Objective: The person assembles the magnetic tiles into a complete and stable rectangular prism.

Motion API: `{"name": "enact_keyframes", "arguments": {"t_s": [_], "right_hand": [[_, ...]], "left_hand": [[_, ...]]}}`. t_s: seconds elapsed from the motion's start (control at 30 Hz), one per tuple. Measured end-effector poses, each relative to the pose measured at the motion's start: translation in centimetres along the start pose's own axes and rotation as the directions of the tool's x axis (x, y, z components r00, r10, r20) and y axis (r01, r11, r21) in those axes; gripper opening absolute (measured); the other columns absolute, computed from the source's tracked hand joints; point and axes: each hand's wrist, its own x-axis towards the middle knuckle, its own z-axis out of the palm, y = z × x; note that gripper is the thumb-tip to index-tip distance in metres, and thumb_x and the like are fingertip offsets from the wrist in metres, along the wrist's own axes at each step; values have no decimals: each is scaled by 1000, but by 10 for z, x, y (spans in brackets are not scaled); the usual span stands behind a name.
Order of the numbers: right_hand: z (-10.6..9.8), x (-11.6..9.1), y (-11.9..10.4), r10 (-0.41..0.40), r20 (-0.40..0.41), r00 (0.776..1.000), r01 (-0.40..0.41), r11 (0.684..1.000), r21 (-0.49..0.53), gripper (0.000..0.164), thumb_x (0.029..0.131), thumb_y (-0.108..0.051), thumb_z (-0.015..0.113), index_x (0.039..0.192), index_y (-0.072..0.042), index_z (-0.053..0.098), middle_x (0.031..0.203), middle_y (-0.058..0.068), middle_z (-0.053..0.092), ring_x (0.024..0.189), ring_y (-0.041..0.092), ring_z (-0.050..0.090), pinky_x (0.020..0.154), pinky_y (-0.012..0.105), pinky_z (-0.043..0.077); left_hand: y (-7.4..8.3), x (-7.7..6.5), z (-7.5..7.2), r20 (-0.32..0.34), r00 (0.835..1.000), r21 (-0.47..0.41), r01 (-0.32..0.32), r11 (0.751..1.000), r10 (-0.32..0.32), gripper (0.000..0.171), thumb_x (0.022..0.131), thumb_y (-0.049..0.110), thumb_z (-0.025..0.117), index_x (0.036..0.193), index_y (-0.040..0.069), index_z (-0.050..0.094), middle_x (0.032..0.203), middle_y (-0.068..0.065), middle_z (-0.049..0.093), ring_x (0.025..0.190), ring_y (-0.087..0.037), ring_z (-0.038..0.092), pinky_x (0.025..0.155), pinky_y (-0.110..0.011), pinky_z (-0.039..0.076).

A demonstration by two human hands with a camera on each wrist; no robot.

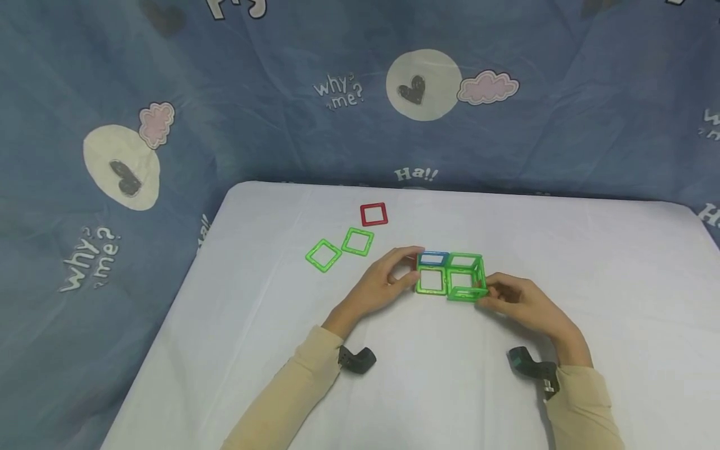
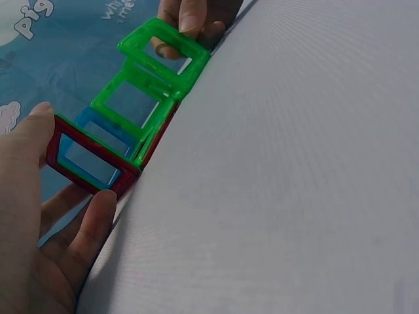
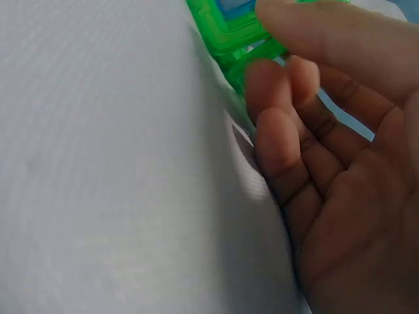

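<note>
1. While both sleeved forearms reach over a white table (image 1: 427,381), a joined block of open-centred square frames (image 1: 447,281) stands between the two hands;
2. The left hand (image 1: 379,284), thumb and fingers parted just by the piece, pinches a red end square (image 2: 95,147);
3. The right hand (image 1: 525,306), fingers curled, pinches the block's green end;
4. Beside the left fingers, the block includes a blue square (image 1: 434,253);
5. Beyond the left hand lie two loose green squares (image 1: 333,262); farther off, a loose red square (image 1: 375,224).
</note>
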Motion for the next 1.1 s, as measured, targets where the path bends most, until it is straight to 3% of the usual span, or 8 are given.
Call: {"name": "enact_keyframes", "arguments": {"t_s": [0.27,1.1], "right_hand": [[2,2,3,-9,8,1000,9,1000,23,23,88,-23,67,109,-16,64,88,0,66,79,9,61,73,20,48],[3,2,10,-24,-45,999,24,1000,0,19,87,-20,68,104,-13,64,85,1,65,75,8,61,68,20,49]], "left_hand": [[0,-1,-2,-4,1000,2,-9,1000,9,47,93,42,55,138,39,40,122,11,55,111,-3,50,70,-21,52],[-1,0,0,-11,1000,1,-20,1000,20,47,93,41,56,137,40,40,122,10,55,110,-3,51,70,-22,53]]}}
